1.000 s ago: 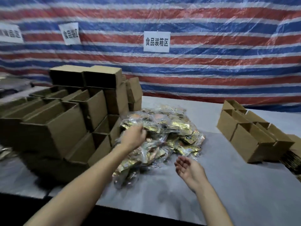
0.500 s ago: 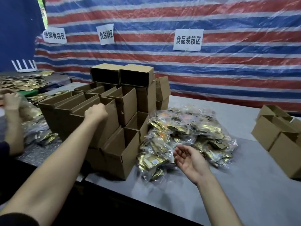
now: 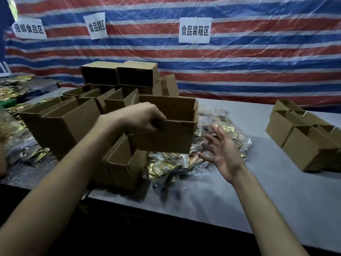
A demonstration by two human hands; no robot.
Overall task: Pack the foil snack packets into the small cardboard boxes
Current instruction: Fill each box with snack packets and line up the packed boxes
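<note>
My left hand [image 3: 142, 117] grips the near rim of an open small cardboard box [image 3: 171, 133] and holds it in the air above the pile of foil snack packets [image 3: 217, 137]. The box's open top faces up and it looks empty. My right hand [image 3: 219, 146] hovers to the right of the box, palm up, fingers spread, holding nothing. The gold and clear packets lie heaped on the grey table [image 3: 276, 191], partly hidden behind the box and my right hand.
A stack of empty open boxes [image 3: 77, 119] fills the table's left side, two more boxes [image 3: 118, 74] on top. Another group of boxes [image 3: 302, 137] stands at the right. More foil packets [image 3: 20, 150] lie at far left. A striped tarp wall [image 3: 239, 71] closes the back.
My left hand went from the packet pile to the box stack, took a box by its rim and carried it right over the packets. My right hand lifted and spread its fingers.
</note>
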